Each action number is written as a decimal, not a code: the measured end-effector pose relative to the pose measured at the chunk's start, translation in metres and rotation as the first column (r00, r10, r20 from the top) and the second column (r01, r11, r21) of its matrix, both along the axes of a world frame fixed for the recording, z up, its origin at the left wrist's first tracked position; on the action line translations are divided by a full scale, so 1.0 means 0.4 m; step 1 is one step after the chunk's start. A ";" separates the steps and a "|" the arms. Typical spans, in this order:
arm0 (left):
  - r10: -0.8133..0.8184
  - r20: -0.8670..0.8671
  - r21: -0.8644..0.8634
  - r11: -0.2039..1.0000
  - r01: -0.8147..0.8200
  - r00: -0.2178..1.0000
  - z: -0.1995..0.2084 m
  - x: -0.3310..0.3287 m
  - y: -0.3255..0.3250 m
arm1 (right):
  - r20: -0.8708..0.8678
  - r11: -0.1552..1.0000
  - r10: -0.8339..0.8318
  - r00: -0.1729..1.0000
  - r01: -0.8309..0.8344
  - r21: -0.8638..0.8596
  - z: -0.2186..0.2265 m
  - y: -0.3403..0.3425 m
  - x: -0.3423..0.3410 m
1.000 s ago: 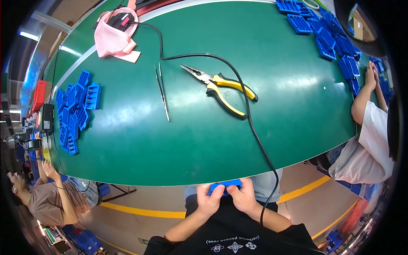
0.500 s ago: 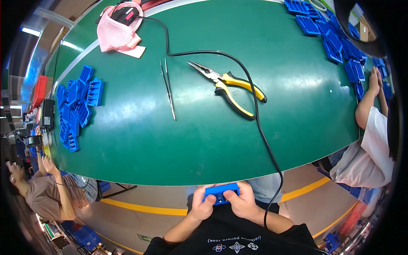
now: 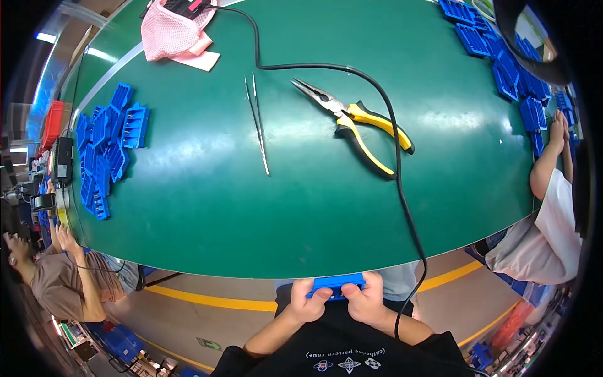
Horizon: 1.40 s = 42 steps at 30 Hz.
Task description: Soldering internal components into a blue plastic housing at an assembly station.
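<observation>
**One Tray in Hand, Two Piles on the Desk**

A blue tray [image 3: 339, 280] was held over the lap, just off the near edge of the green desk [image 3: 220, 235], its left end gripped by the left hand [image 3: 306, 304] and its right end by the right hand [image 3: 366, 304]. The fingers of both hands were closed around the ends, with the thumbs pressed on the near side; what lay beneath them could not be made out.

Work on this piece was judged to be unfinished, as it had been set on neither pile. Similar trays were heaped in a left pile [image 3: 117, 129] and in a larger right pile [image 3: 505, 70], near a co-worker in white [image 3: 534, 235]. Which pile had been dealt with, if either, could not be told, and so neither could the number left.

No tool was in use by either hand. Tweezers [image 3: 258, 125] were left lying mid-desk, prongs apart, beside pliers [image 3: 344, 113] with spread handles. Across those handles a black cable [image 3: 352, 68] was draped, led from a pink mesh bag [image 3: 171, 39] at the far side.
</observation>
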State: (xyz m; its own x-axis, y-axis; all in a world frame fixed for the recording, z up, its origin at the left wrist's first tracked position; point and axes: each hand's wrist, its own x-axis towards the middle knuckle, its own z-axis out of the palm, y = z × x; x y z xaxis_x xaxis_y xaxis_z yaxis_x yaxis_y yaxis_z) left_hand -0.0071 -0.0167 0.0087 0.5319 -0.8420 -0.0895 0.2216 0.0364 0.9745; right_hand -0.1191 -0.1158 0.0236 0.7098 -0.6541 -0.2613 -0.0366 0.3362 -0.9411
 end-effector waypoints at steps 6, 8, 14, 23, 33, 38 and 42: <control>0.013 0.121 0.010 1.000 -0.015 0.993 -0.006 -0.001 -0.006 | 0.002 0.999 0.003 1.000 -0.003 0.050 0.002 0.005 -0.004; 0.019 0.003 0.009 1.000 -0.019 1.000 0.000 -0.004 -0.003 | 0.019 0.997 0.037 0.999 -0.039 0.074 0.005 0.002 -0.004; 0.046 -0.116 0.128 0.991 -0.031 0.992 0.032 -0.015 -0.001 | -0.126 0.988 0.026 0.992 -0.006 0.153 0.061 -0.010 0.011; 0.185 -0.479 0.223 0.971 -0.084 0.858 0.104 -0.030 0.008 | -0.263 0.935 0.018 0.965 0.076 0.346 0.152 -0.018 0.037; -0.028 -0.114 0.370 0.926 0.069 0.993 0.094 0.022 -0.018 | -0.163 0.945 0.078 0.984 -0.021 0.326 0.092 -0.040 0.024; -0.172 -0.055 0.265 0.947 0.181 0.983 0.103 0.058 0.020 | 0.103 0.943 0.186 0.977 -0.207 0.259 0.047 -0.039 -0.060; -0.116 -0.406 -0.040 0.993 0.109 0.907 0.082 0.014 0.038 | 0.205 0.867 0.002 0.979 -0.104 0.487 0.041 -0.036 -0.077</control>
State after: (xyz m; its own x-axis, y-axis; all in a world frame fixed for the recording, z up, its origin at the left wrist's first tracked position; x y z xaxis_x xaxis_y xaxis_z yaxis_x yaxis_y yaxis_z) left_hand -0.0014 -0.0017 0.0414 0.3541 -0.8972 -0.2638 0.6023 0.0030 0.7983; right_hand -0.1499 -0.1302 0.0400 0.8088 -0.4354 -0.3952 0.0950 0.7601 -0.6428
